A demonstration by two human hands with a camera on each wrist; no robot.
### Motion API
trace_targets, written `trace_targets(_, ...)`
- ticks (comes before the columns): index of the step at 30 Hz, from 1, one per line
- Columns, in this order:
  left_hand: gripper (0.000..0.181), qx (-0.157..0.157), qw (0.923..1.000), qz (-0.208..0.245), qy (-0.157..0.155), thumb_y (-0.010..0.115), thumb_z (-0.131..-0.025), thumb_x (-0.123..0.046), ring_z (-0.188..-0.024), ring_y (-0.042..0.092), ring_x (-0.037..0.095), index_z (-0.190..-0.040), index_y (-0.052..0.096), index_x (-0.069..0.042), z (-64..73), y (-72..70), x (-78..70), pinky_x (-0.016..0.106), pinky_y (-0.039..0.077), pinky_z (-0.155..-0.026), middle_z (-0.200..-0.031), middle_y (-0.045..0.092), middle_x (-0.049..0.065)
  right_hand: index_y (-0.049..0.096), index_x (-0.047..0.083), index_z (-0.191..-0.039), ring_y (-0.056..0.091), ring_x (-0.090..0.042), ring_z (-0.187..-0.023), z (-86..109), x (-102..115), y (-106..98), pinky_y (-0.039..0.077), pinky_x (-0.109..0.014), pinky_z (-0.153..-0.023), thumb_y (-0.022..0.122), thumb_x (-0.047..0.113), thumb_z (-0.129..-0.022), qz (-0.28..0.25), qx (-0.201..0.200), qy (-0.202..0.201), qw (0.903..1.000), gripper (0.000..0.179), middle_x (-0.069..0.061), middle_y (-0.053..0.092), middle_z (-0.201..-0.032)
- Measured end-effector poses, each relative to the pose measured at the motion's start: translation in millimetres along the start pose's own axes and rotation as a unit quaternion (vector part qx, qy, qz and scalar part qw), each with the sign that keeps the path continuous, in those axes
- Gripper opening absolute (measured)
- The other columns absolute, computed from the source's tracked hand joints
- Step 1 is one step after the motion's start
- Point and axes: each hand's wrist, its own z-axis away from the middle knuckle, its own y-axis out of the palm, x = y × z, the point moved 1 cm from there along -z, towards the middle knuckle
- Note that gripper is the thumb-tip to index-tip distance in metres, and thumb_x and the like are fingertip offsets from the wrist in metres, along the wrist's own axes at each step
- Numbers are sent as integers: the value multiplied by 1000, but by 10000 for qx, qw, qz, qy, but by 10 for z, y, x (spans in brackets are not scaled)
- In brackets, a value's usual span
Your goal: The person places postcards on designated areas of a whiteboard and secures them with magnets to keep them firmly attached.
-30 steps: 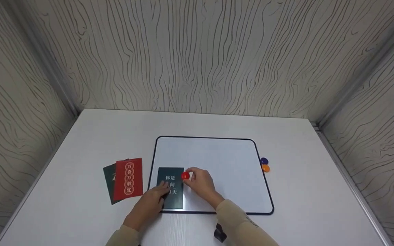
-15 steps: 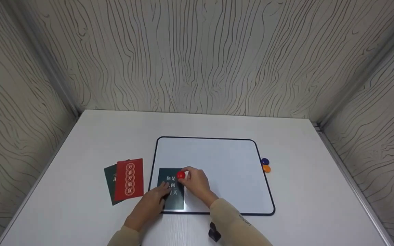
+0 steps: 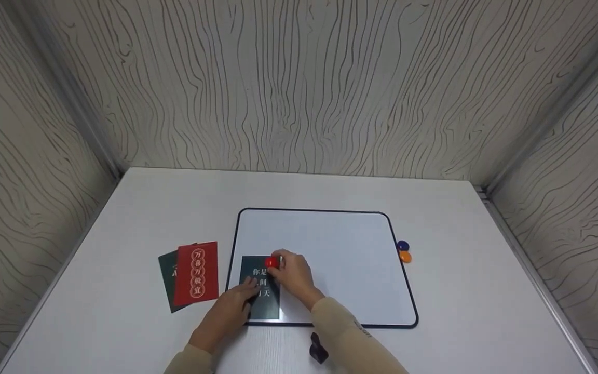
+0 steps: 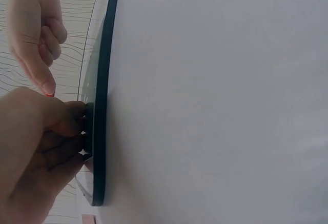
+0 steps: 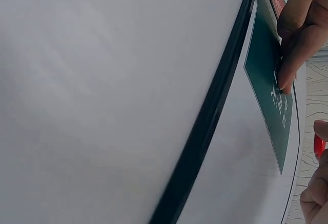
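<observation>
A dark green card [image 3: 265, 306] with white characters lies on the lower left of a black-rimmed whiteboard [image 3: 340, 259]. My left hand [image 3: 231, 307] rests on its left side, fingertips on the card and covering some characters; the left wrist view shows that hand [image 4: 38, 142] at the board's edge. With thumb and finger, my right hand [image 3: 295, 272] pinches a round red magnet [image 3: 271, 262] over the card's upper right corner. In the right wrist view the red magnet [image 5: 319, 144] appears raised off the card [image 5: 266, 80].
Left of the board, a red card [image 3: 196, 272] with characters overlaps another green card [image 3: 168, 275]. A purple round magnet [image 3: 403, 245] and an orange one [image 3: 405, 257] sit at the board's right edge. A small black object [image 3: 318, 352] shows beside the right sleeve.
The right hand has carried the red magnet left, from beside the card's right edge to over its upper right corner. The left hand stays in place on the card.
</observation>
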Motion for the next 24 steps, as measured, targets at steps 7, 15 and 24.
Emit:
trace_targets(7,41,-44,10000,5,41,58,-92,-6,-137,46,35,-133,57,-7,-4,-3,-3,51,43,-106,-145,53,12,66,11,-114,54,-8,-70,-28,-8,50,48,-19,-63,74,16,-83,-41,-78,36,10000,33,-6,71,-92)
trace_targets(15,40,-24,10000,37,-11,57,-92,-7,-137,47,34,-132,58,-7,0,-17,-20,50,43,-107,-144,53,12,63,11,-119,52,-7,-65,-57,-35,143,44,-16,-58,70,15,-86,-202,-190,226,9994,34,-4,68,-83)
trace_targets(24,39,-73,9999,127,2,55,-94,-9,-136,48,34,-132,58,-5,4,-19,-10,50,43,-107,-143,54,12,62,12,-122,53,-7,-64,-89,-25,234,44,-16,-56,68,14,-88,-343,-235,277,9987,34,-4,66,-80)
